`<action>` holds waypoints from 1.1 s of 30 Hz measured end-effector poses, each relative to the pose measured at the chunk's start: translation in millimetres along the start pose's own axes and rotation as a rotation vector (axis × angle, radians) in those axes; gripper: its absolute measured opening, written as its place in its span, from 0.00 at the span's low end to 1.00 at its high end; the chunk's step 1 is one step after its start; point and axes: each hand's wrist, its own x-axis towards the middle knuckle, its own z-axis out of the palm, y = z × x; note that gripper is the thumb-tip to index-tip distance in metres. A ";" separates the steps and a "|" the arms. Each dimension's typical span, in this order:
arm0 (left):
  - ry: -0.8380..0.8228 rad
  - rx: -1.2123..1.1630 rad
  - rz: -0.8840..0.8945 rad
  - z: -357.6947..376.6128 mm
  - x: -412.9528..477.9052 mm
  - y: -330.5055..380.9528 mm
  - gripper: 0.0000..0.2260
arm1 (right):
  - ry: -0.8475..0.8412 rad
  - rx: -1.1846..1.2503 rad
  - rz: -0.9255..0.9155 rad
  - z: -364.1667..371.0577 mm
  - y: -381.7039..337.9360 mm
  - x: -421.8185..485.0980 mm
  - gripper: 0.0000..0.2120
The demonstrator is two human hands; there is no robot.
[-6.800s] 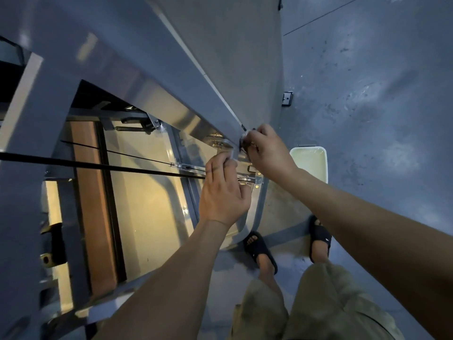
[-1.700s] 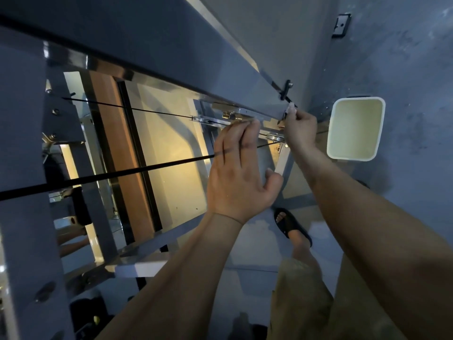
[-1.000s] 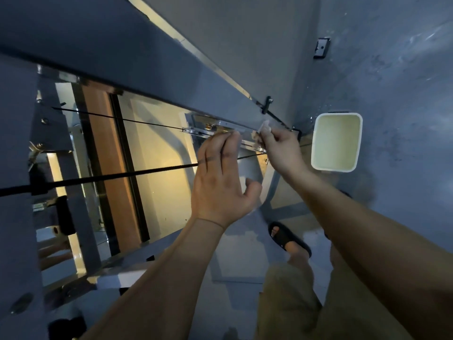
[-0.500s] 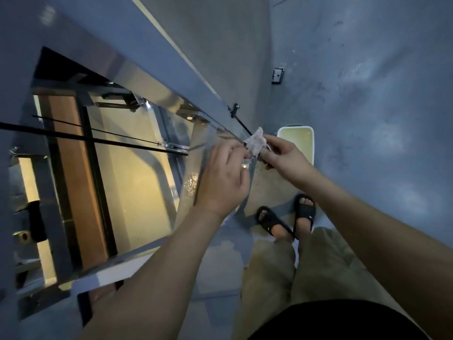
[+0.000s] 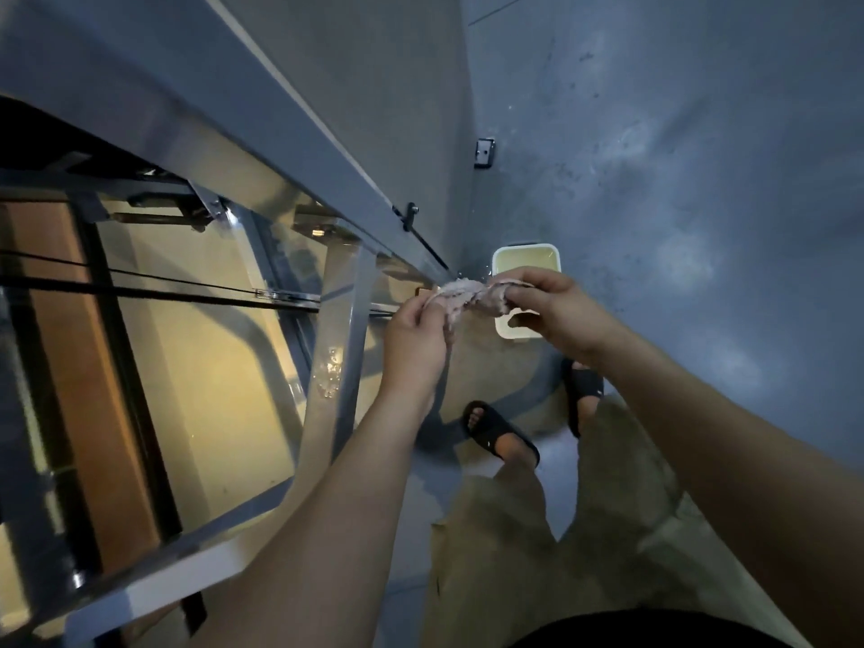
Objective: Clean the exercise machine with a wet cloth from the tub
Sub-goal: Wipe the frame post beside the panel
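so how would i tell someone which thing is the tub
Find the grey floor right of the machine's slanted metal frame. The tub stands on it beyond the cloth, partly hidden by the right hand. It is the only pale cream box, rectangular with rounded corners.

Below you lies a blue-grey floor (image 5: pixel 678 180), dull and scuffed, with pale cloudy patches (image 5: pixel 687 259) and scattered dark specks. A thin straight line (image 5: pixel 509 14) crosses it near the top. To your left the floor meets a plain grey wall (image 5: pixel 397 86), and a small dark bracket (image 5: pixel 484 153) sits right at that join. Farther left, warm yellow light falls on a pale surface (image 5: pixel 201 357) beside a brown strip (image 5: pixel 79 367).
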 end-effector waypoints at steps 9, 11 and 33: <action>0.015 -0.546 -0.210 48.7 56.6 -29.9 0.11 | 0.170 -0.014 0.038 -23.7 46.9 64.5 0.15; 0.034 -0.527 -0.152 56.2 74.4 -38.6 0.12 | 0.222 -0.022 0.016 -26.5 51.8 75.5 0.18; 0.025 0.093 0.039 65.7 146.7 -82.8 0.07 | 0.001 -0.026 -0.037 -20.1 118.6 146.7 0.09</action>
